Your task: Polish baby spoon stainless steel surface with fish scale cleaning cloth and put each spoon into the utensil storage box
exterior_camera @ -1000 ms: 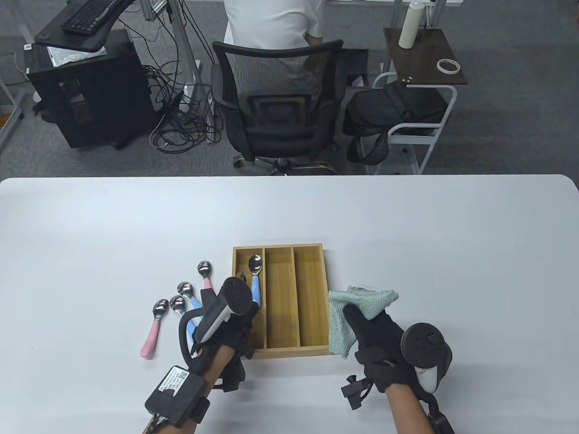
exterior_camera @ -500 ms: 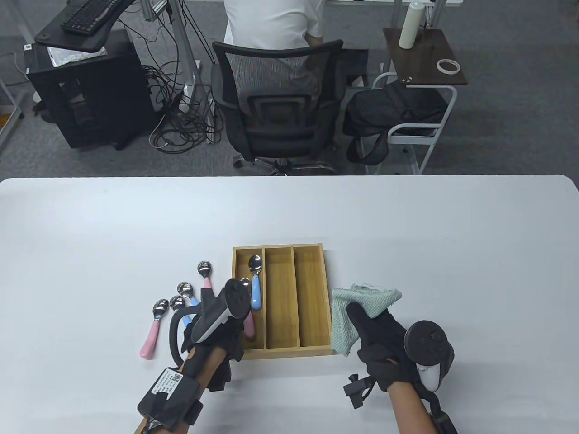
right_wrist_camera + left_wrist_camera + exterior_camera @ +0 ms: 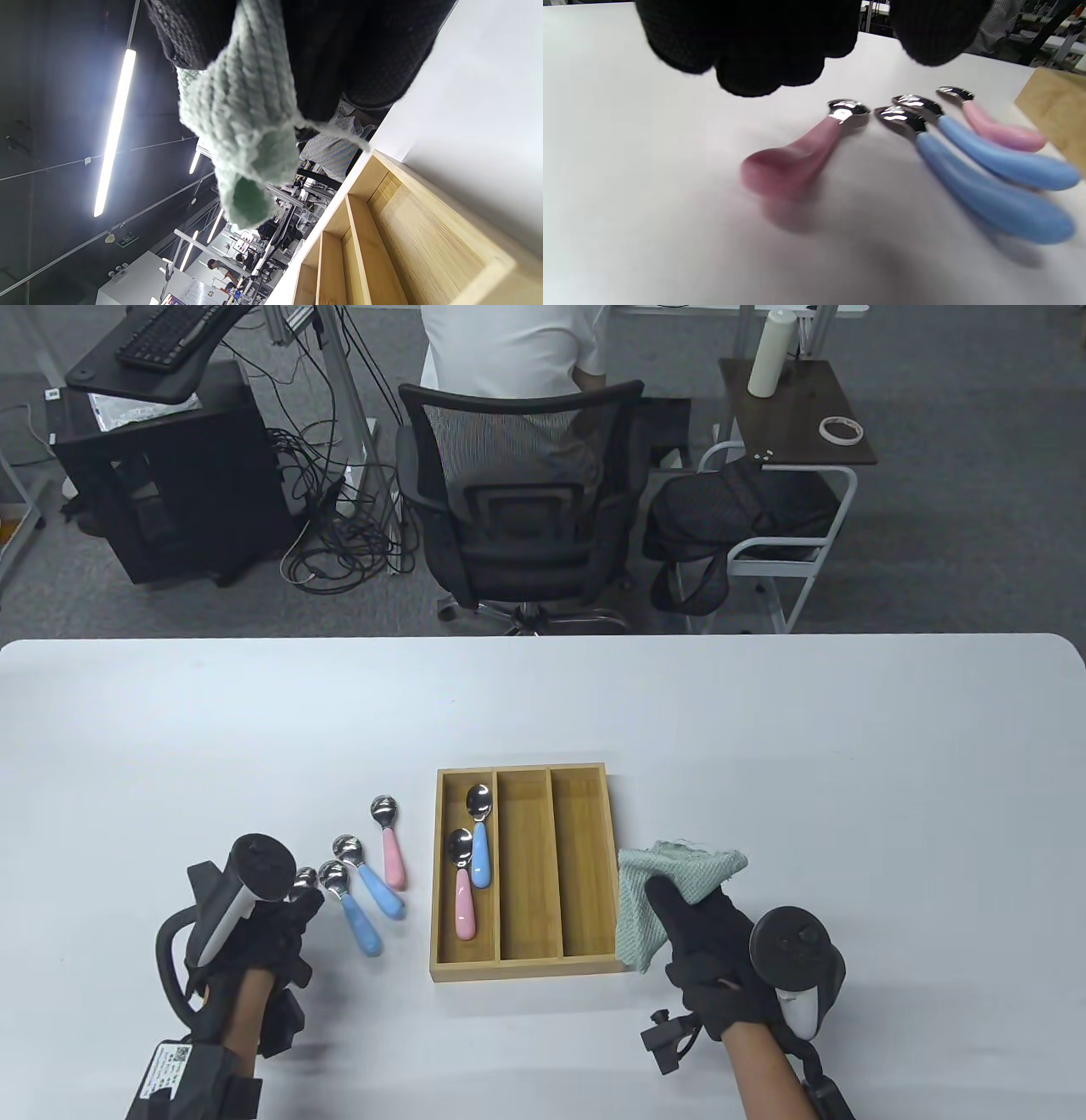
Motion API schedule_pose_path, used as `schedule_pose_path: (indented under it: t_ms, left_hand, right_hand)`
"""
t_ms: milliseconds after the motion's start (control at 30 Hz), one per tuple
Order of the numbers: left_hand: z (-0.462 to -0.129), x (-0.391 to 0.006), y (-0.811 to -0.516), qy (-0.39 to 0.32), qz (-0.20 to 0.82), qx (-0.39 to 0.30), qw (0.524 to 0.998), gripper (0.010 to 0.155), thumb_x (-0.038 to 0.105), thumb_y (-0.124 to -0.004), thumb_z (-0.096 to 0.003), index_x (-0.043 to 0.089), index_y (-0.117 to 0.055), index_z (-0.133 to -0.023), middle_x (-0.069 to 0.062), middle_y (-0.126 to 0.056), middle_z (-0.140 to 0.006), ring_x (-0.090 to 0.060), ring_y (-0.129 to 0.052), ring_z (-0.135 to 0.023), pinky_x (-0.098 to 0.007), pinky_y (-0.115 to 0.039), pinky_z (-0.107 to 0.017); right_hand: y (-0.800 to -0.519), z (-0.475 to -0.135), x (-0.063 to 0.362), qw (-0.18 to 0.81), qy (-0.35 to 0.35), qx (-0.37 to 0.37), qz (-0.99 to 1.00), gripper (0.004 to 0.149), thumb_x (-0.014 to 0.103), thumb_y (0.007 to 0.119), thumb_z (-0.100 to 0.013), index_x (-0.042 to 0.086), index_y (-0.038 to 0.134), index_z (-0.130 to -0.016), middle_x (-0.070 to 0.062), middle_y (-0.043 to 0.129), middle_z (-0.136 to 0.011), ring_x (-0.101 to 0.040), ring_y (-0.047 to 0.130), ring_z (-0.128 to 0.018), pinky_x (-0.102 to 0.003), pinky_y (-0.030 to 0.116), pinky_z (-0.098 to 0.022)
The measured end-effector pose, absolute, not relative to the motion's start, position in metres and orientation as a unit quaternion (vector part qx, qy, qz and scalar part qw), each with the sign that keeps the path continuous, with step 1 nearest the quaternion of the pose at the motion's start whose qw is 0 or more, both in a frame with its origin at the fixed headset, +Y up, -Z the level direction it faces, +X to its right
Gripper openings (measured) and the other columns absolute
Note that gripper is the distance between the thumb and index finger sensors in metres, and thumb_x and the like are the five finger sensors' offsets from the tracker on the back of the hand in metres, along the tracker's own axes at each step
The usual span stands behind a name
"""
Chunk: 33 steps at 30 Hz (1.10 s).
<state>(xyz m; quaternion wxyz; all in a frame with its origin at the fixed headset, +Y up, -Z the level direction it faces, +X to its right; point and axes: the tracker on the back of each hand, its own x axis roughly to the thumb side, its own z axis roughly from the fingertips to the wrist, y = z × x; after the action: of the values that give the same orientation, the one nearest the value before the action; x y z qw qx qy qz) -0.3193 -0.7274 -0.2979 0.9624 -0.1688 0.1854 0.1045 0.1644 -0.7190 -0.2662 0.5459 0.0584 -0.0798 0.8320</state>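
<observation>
The wooden utensil box [image 3: 590,959] has three compartments. In its left one lie a blue-handled spoon [image 3: 480,853] and a pink-handled spoon [image 3: 463,912]. Left of the box on the table lie a pink spoon [image 3: 392,857] and two blue spoons [image 3: 379,891] [image 3: 359,923]. A further pink spoon [image 3: 797,152] lies at the far left. My left hand [image 3: 297,899] hovers over it, fingers loosely curled and holding nothing. Right of the box, my right hand [image 3: 679,912] grips the green cloth [image 3: 645,933], which hangs bunched from the fingers [image 3: 373,63].
The white table [image 3: 764,772] stretches wide behind and to both sides of the box. Beyond its far edge are an office chair [image 3: 517,509] with a seated person, and a side stand [image 3: 797,415].
My left hand has left the pink spoon in the box's left compartment and moved left, over the far-left pink spoon. My right hand with the cloth has barely moved.
</observation>
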Motion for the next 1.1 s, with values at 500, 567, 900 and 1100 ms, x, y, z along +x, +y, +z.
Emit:
schedule_pose_path:
  t_ms: [500,567,900,1100]
  left_hand:
    - [-0.311,-0.308,-0.757,0.217,-0.025,-0.291,0.932,0.074,0.051,-0.081,-0.052,0.004,-0.063,-0.106,-0.011,-0.085,-0.09,-0.023,-0.103,-0.063,-0.038,-0.093,-0.045]
    - [-0.311,-0.309,-0.758,0.217,-0.022,-0.298,0.93,0.068,0.046,-0.081,-0.0549,0.005,-0.064,-0.105,-0.012,-0.085,-0.091,-0.024,-0.104,-0.064,-0.038,-0.094,-0.045]
    - [-0.304,-0.319,-0.75,0.231,0.044,-0.263,0.936,0.058,0.035,-0.062,-0.0659,-0.006,-0.055,-0.106,-0.018,-0.078,-0.092,-0.027,-0.1,-0.065,-0.042,-0.091,-0.046]
    - [-0.285,-0.316,-0.709,0.067,0.314,-0.116,0.94,0.057,0.034,-0.056,-0.0663,-0.003,-0.05,-0.109,-0.017,-0.073,-0.095,-0.029,-0.095,-0.069,-0.045,-0.087,-0.05]
  right_hand:
    - [-0.72,-0.265,0.161,0.545,-0.08,0.068,0.832,0.045,0.041,0.069,-0.064,0.011,0.064,-0.096,-0.004,0.086,-0.078,-0.014,0.103,-0.052,-0.044,0.086,-0.055]
    - [-0.721,-0.265,0.161,0.545,-0.079,0.07,0.832,0.045,0.041,0.069,-0.064,0.011,0.064,-0.096,-0.004,0.086,-0.078,-0.014,0.103,-0.052,-0.044,0.086,-0.055]
    - [-0.722,-0.265,0.159,0.563,-0.048,0.082,0.821,0.047,0.041,0.069,-0.063,0.01,0.062,-0.098,-0.006,0.086,-0.083,-0.018,0.103,-0.057,-0.047,0.084,-0.057]
    - [-0.727,-0.269,0.15,0.603,0.012,0.127,0.788,0.051,0.039,0.074,-0.062,0.011,0.06,-0.102,-0.009,0.082,-0.091,-0.023,0.1,-0.067,-0.049,0.082,-0.06]
